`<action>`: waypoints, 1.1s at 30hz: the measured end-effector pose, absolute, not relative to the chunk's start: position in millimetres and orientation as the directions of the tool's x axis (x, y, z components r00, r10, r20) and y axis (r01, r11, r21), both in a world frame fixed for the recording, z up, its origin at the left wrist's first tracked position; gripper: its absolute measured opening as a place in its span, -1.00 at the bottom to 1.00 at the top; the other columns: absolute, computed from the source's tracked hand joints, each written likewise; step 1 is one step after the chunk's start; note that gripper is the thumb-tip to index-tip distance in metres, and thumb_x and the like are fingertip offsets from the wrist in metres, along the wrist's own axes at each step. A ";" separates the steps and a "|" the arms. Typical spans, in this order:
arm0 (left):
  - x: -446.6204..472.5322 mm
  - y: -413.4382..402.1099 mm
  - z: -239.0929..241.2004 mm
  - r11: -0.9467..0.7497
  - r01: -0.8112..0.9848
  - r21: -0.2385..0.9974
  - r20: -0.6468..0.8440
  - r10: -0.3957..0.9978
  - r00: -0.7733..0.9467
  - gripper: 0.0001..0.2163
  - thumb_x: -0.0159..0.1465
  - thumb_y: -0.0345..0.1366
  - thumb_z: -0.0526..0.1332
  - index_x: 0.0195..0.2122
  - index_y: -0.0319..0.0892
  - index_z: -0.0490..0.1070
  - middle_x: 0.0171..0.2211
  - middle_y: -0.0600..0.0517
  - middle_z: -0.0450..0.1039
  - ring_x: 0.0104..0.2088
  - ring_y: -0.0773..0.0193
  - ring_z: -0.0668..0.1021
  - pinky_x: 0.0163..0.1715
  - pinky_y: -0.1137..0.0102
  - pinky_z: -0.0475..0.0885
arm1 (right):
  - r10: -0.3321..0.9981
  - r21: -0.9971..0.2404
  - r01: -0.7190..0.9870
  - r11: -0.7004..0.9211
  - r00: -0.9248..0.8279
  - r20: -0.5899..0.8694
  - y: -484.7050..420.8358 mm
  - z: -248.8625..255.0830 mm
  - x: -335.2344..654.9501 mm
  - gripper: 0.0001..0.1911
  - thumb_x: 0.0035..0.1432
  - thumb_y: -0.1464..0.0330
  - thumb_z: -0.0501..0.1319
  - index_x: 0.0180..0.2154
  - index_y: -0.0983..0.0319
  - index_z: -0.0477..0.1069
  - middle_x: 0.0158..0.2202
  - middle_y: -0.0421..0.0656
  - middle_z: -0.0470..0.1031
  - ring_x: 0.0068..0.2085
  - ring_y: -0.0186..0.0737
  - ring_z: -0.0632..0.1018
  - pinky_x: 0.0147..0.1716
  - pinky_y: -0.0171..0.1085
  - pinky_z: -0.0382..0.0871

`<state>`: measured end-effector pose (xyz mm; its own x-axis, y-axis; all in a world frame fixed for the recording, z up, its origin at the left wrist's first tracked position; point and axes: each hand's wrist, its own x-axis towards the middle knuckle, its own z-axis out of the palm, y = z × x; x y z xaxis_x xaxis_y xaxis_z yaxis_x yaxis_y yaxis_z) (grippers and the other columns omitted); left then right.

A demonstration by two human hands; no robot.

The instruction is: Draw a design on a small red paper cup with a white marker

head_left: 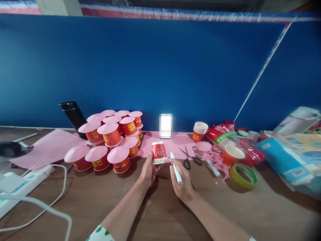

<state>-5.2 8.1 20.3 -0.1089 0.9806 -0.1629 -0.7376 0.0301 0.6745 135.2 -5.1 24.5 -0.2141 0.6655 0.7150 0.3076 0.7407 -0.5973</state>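
The left hand (147, 172) has its fingers closed round an upturned cup (159, 152) at the near edge of the pink sheet (175, 140). The right hand (184, 184) has its fingers pinched on a white pen (176, 171), whose tip is just beside the cup. Bare desk (155, 214) lies open nearer than both hands. Scissors (190, 158) lie just right of the fingers and capped cups (110, 140) crowd the left. Nested cups (200, 131) stand beyond the scissors.
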 end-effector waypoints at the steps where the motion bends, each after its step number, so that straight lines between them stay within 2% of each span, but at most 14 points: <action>1: -5.2 8.1 20.0 0.035 -0.737 0.674 -0.166 0.980 -0.106 -0.67 0.28 -0.13 0.10 -0.11 -0.29 0.42 -0.19 -0.16 0.55 -0.10 0.10 0.55 -0.01 0.20 0.39 | 0.663 -0.596 0.305 0.743 -0.217 0.717 -5.2 24.8 134.7 -0.72 0.26 0.48 0.00 -0.06 0.22 0.38 -0.13 -0.04 0.51 -0.09 -0.18 0.53 -0.07 -0.19 0.44; 5: -5.1 8.5 18.6 0.035 -0.725 0.688 -0.138 0.987 -0.083 -0.65 0.28 -0.10 0.09 -0.11 -0.28 0.43 -0.18 -0.16 0.54 -0.09 0.10 0.55 -0.03 0.21 0.40 | 0.657 -0.592 0.293 0.751 -0.237 0.715 -5.6 25.0 133.9 -0.72 0.26 0.47 0.01 -0.06 0.22 0.39 -0.13 -0.04 0.52 -0.10 -0.17 0.54 -0.08 -0.18 0.44; 11: -6.5 10.0 17.5 -0.007 -0.724 0.689 -0.123 0.984 -0.126 -0.67 0.19 -0.09 0.22 -0.17 -0.26 0.43 -0.21 -0.14 0.54 -0.17 0.14 0.57 -0.09 0.25 0.43 | 0.625 -0.581 0.250 0.774 -0.159 0.764 -8.2 27.5 141.9 -0.75 0.27 0.41 0.04 -0.05 0.21 0.37 -0.20 -0.04 0.51 -0.15 -0.13 0.54 -0.13 -0.13 0.44; 15: -6.2 9.9 18.8 -0.011 -0.724 0.690 -0.157 0.974 -0.164 -0.72 0.18 -0.12 0.23 -0.25 -0.26 0.42 -0.27 -0.10 0.55 -0.22 0.17 0.58 -0.14 0.29 0.45 | 0.618 -0.564 0.278 0.778 -0.174 0.767 -11.0 30.8 145.1 -0.78 0.27 0.41 0.02 -0.15 0.21 0.41 -0.23 -0.05 0.50 -0.17 -0.13 0.52 -0.16 -0.13 0.41; 19: -5.1 8.8 18.8 -0.024 -0.712 0.702 -0.132 0.978 -0.163 -0.74 0.14 -0.13 0.27 -0.34 -0.25 0.40 -0.32 -0.06 0.54 -0.24 0.20 0.58 -0.17 0.34 0.45 | 0.665 -0.604 0.301 0.739 -0.174 0.727 -13.4 32.3 142.1 -0.80 0.28 0.40 0.01 -0.22 0.23 0.40 -0.30 -0.08 0.49 -0.25 -0.18 0.52 -0.22 -0.20 0.41; 25: -3.6 7.8 20.6 -0.028 -0.703 0.711 -0.115 0.981 -0.155 -0.71 0.12 -0.10 0.28 -0.29 -0.24 0.41 -0.36 -0.01 0.53 -0.27 0.21 0.57 -0.21 0.37 0.43 | 0.717 -0.643 0.342 0.685 -0.164 0.677 -14.8 34.4 141.3 -0.80 0.29 0.37 0.00 -0.32 0.23 0.36 -0.40 -0.13 0.46 -0.36 -0.24 0.50 -0.28 -0.25 0.39; 33: -2.4 7.8 21.3 -0.038 -0.692 0.720 -0.086 0.986 -0.143 -0.71 0.14 -0.11 0.27 -0.29 -0.26 0.42 -0.41 0.01 0.51 -0.31 0.24 0.56 -0.21 0.39 0.39 | 0.726 -0.645 0.355 0.677 -0.174 0.666 -14.5 33.5 140.5 -0.80 0.29 0.37 0.00 -0.30 0.23 0.36 -0.41 -0.11 0.48 -0.36 -0.21 0.51 -0.32 -0.25 0.38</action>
<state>-2.4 7.8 21.3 -0.1434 0.9859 -0.0857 -0.6924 -0.0381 0.7205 140.5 -14.5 33.5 -0.1739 0.7258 0.6656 0.3551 0.6766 -0.6450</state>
